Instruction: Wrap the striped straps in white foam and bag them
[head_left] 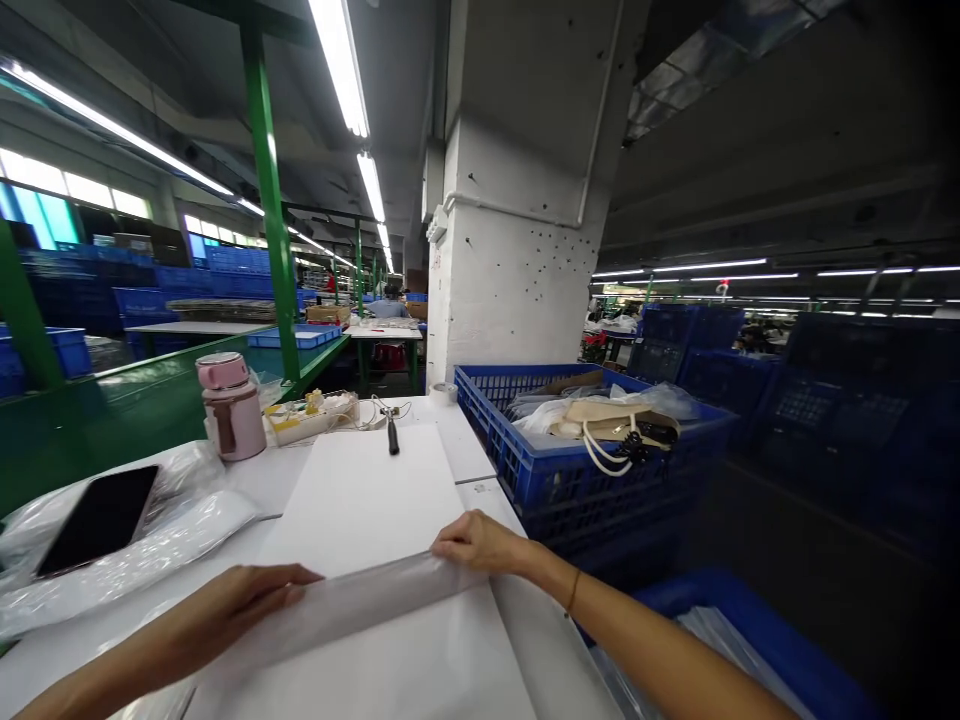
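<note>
Right hand (pixel 480 543): grip pinched closed on the upper right corner of a clear plastic sheet (pixel 375 597). Left hand (pixel 247 605): fingers at the sheet's left end (whether clenched or merely resting, one cannot tell). Sheet: stretched between both hands, above a white board (pixel 375 480) on the white tabletop (pixel 448 428). On the board's far part: a dark-handled hammer (pixel 392 435). Left side: a black-screened phone (pixel 101 520) lying on plastic wrap (pixel 180 530); beyond, a pink flask (pixel 232 420), upright. Right side: a blue crate (pixel 517 470), filled with bagged items. Room: white pillar (pixel 517 250) (pocked with small holes), green posts (pixel 270 200), strip lights overhead.
</note>
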